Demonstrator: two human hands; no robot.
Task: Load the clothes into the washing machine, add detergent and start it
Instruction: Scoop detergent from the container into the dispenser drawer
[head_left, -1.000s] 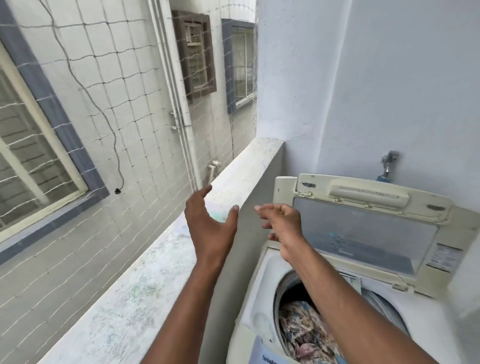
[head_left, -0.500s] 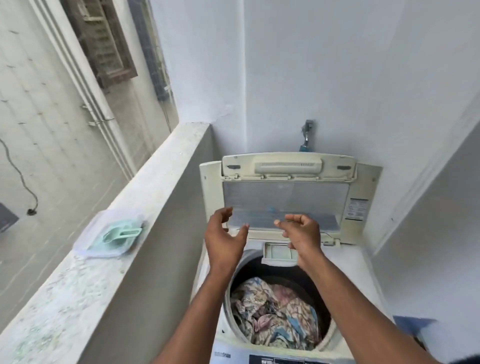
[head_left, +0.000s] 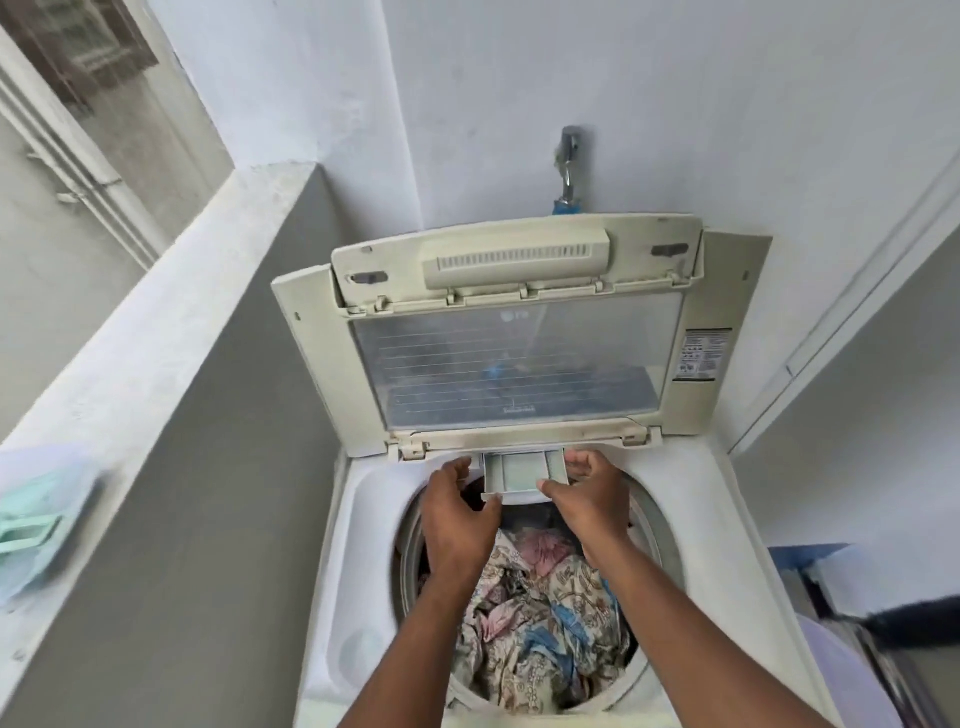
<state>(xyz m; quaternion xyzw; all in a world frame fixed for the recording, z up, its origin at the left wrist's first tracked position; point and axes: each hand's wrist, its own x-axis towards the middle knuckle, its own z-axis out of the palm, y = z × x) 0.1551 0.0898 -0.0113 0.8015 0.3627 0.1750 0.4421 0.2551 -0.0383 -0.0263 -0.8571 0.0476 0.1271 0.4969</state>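
The top-loading washing machine (head_left: 363, 525) stands with its cream lid (head_left: 514, 332) raised upright. Patterned clothes (head_left: 540, 639) fill the drum. A small detergent drawer (head_left: 522, 475) juts out over the drum at the back rim. My left hand (head_left: 457, 514) touches the drawer's left side, and my right hand (head_left: 592, 493) grips its right side with the thumb on the front edge. A clear detergent tub with a mint-green scoop (head_left: 36, 525) sits on the ledge at the far left, blurred.
A concrete balcony ledge (head_left: 156, 322) runs along the left of the machine. A tap (head_left: 569, 166) sticks out of the white wall behind the lid. A blue and white object (head_left: 810, 561) sits at the right, beside a dark shape.
The view swung from the balcony ledge down to the machine. Both hands moved from mid-air down to the detergent drawer and took hold of its sides.
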